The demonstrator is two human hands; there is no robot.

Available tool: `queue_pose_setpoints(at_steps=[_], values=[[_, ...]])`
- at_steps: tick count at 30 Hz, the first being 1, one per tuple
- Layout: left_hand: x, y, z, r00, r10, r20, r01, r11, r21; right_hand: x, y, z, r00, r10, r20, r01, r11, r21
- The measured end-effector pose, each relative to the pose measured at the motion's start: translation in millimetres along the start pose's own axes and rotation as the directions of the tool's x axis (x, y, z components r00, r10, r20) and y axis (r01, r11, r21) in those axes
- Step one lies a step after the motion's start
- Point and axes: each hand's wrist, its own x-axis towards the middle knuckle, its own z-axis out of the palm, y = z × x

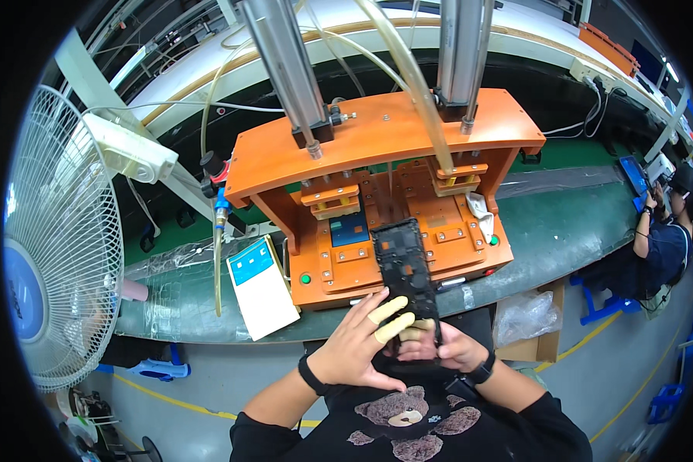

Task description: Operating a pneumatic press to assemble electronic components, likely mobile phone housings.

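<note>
A long black phone frame (405, 262) with cut-outs is held tilted in front of the orange press (316, 289). My right hand (460, 350) is closed on its lower end, thumb at the right edge. Finger parts, some in a yellow finger cot, show at the frame's lower end. My left hand (358, 343) is open at the frame's left side, its fingers apart and two of them in yellow finger cots. Whether its fingertips touch the frame, I cannot tell. A blue flat piece (349, 229) lies in the press's left station.
Two metal cylinders (281, 61) rise above the press. Left of it lies a white and blue sheet (262, 296) on the green bench (550, 231). A large fan (65, 231) stands at far left. White cloth (480, 215) rests on the press's right side; a cardboard box (550, 339) holds clear plastic. Another person (666, 239) sits at far right.
</note>
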Motion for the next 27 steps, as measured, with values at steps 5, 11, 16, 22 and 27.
queue_pose_setpoints(at_steps=[5,11,16,22,27], values=[[-2,-24,-7,0.988,-0.023,-0.154,0.044,0.991,0.13,51,1,-6,0.994,-0.021,0.111,0.014,0.997,0.071],[15,-72,-45,0.973,-0.104,-0.205,0.143,0.972,0.188,64,-9,-9,0.999,0.018,0.05,-0.017,1.0,-0.019],[29,-93,-65,0.982,-0.183,-0.044,0.189,0.949,0.252,30,16,-35,0.983,0.019,-0.183,-0.085,0.929,-0.361],[32,-92,-67,0.985,-0.17,0.026,0.151,0.926,0.345,-20,22,-56,0.932,-0.001,-0.364,-0.176,0.873,-0.454],[25,-93,-68,0.973,-0.225,0.047,0.203,0.937,0.284,-25,14,-55,0.9,-0.075,-0.429,-0.153,0.869,-0.472]])
